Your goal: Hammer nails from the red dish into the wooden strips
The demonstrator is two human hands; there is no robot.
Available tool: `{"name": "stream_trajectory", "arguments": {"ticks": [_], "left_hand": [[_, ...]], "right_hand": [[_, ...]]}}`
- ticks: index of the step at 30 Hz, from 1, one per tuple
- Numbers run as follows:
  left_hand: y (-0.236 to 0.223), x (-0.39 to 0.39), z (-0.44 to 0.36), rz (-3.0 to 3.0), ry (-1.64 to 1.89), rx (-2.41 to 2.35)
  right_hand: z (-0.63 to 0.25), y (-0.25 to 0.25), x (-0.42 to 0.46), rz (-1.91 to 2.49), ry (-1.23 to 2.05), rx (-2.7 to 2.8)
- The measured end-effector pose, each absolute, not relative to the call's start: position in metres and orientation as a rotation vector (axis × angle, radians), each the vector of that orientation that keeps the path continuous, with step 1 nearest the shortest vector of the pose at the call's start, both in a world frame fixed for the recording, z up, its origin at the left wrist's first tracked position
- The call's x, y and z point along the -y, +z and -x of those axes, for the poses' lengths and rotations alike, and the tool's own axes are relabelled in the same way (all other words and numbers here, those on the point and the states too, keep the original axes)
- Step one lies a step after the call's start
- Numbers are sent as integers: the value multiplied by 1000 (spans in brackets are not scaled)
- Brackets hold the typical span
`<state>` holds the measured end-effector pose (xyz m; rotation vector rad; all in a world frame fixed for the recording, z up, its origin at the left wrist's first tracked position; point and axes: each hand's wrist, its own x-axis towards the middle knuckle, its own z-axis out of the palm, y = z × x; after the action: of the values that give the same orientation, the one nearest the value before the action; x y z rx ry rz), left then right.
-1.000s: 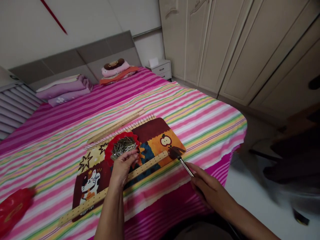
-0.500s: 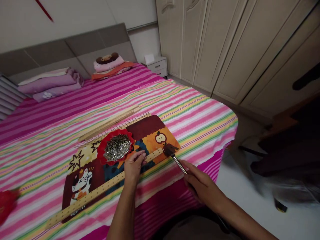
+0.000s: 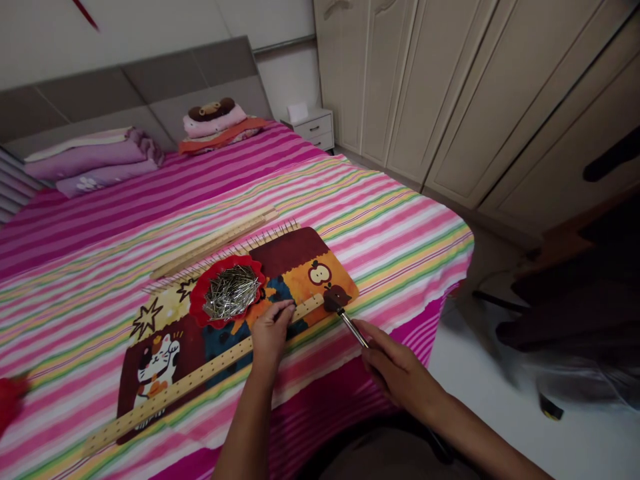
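Note:
My left hand (image 3: 273, 332) is pinched over the near perforated wooden strip (image 3: 225, 362), right of the red scalloped bowl (image 3: 200, 293). A nail seems to be between its fingertips, barely visible. The bowl holds a heap of loose nails (image 3: 233, 293). My right hand (image 3: 395, 363) is closed round the metal shaft of a hammer (image 3: 353, 328). Its dark head hangs at the strip's right end and blends with the mat's print. Strip and bowl rest on a patterned mat (image 3: 285, 250) with a cat and an apple.
Behind the bowl lies a strip with a row of upright nails (image 3: 250, 241), and beyond it more wooden strips (image 3: 215, 243). A striped cloth (image 3: 390, 220) covers the bed. Folded bedding (image 3: 95, 157) lies by the headboard. A red item (image 3: 10, 400) sits at the left edge.
My left hand has moved from the bowl's rim rightward to over the near strip, still pinched. My right hand keeps the hammer by the strip's right end. The view has shifted slightly.

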<state>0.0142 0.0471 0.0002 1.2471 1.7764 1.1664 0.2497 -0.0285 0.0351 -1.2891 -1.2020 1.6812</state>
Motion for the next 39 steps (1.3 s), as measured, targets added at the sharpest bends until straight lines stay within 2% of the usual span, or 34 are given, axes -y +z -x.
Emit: {"name": "stream_trajectory", "arguments": {"ticks": [6, 13, 18, 27, 30, 32, 34, 37, 39], "left_hand": [[4, -44, -19, -1613, 1091, -1866], [4, -44, -19, -1642, 1096, -1864], [2, -45, -18, -1683, 1080, -1876], [9, -42, -16, -1698, 1097, -1897], [26, -44, 12, -1673, 1111, -2162], [38, -49, 37, -1614, 960, -2480], [47, -55, 58, -1570, 626, -2680], [54, -63, 72, -1472, 197, -2724], [55, -66, 72, -1408, 86, -2724]], "right_hand": [[-243, 46, 25, 1227, 1648, 1302], [-222, 75, 4, 1072, 1479, 1594], [-212, 69, -3, 1115, 1454, 1698], [-230, 69, 19, 1130, 1593, 1519], [-237, 65, 24, 1178, 1631, 1414], [-239, 62, 26, 1221, 1632, 1346], [-240, 60, 27, 1258, 1641, 1291], [-238, 57, 27, 1266, 1670, 1262], [-237, 55, 28, 1255, 1673, 1256]]}}
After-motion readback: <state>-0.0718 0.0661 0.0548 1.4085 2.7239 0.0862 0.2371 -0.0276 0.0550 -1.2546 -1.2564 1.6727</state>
